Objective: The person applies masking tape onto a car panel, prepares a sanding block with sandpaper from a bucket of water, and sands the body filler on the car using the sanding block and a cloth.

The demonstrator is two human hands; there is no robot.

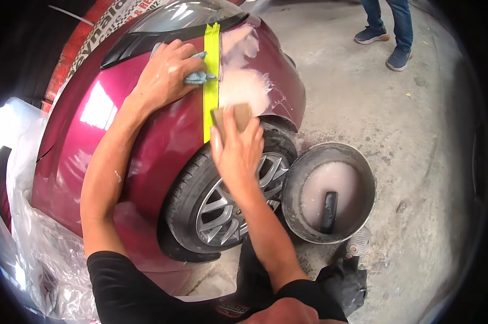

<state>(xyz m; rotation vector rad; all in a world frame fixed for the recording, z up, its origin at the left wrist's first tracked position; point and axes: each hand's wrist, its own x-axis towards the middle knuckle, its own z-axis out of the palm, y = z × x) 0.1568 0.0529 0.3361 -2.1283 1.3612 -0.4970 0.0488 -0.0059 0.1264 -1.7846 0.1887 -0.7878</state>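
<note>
My left hand (pixel 173 70) is closed around a crumpled blue-grey cloth (pixel 199 77) and rests on the maroon car fender (pixel 163 116). Its knuckles lie just left of a strip of yellow-green masking tape (pixel 211 81). Right of the tape, pale filler (pixel 245 92) covers part of the bodywork. With my right hand (pixel 238 148) I press a brown sheet of sandpaper (pixel 238 114) against the panel above the wheel arch, at the tape's lower end. The fingers lie over the sheet; what is under it is partly hidden.
Beside the wheel (pixel 227 210) stands a round bucket (pixel 369 189) of cloudy water with a black block (pixel 329 212) in it. Another person's legs (pixel 397 24) are at the upper right on the concrete floor (pixel 416 135). Clear plastic sheeting (pixel 44 243) hangs at the left.
</note>
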